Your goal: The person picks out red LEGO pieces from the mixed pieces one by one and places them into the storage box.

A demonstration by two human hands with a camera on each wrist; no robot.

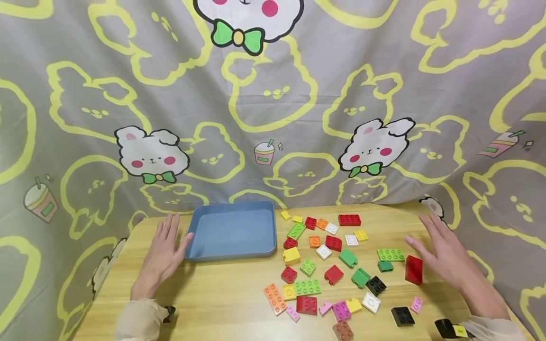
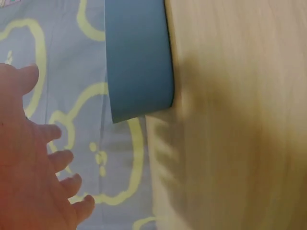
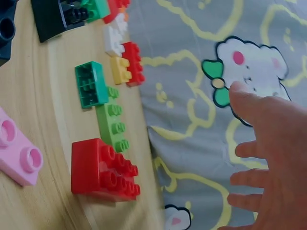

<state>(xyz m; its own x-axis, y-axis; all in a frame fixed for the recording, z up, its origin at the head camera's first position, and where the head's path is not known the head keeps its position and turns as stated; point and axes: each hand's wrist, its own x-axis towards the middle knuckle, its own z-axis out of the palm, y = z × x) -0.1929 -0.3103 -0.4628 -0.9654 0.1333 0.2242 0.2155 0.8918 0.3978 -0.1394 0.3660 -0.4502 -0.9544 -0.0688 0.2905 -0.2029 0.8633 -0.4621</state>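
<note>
My left hand is held beside the left end of a blue tray, fingers extended and holding nothing. The head view does not settle whether the thumb touches the rim; in the left wrist view a gap shows between the hand and the tray wall. On the right, my other hand hovers with fingers stretched and thumb apart, also without any object. Nearest to it is a red toy building block, with a light green block and a dark green one just left.
Several loose building blocks lie scattered right of the tray, among them an orange one, a black one and a pink one. A patterned grey cloth hangs behind the wooden table.
</note>
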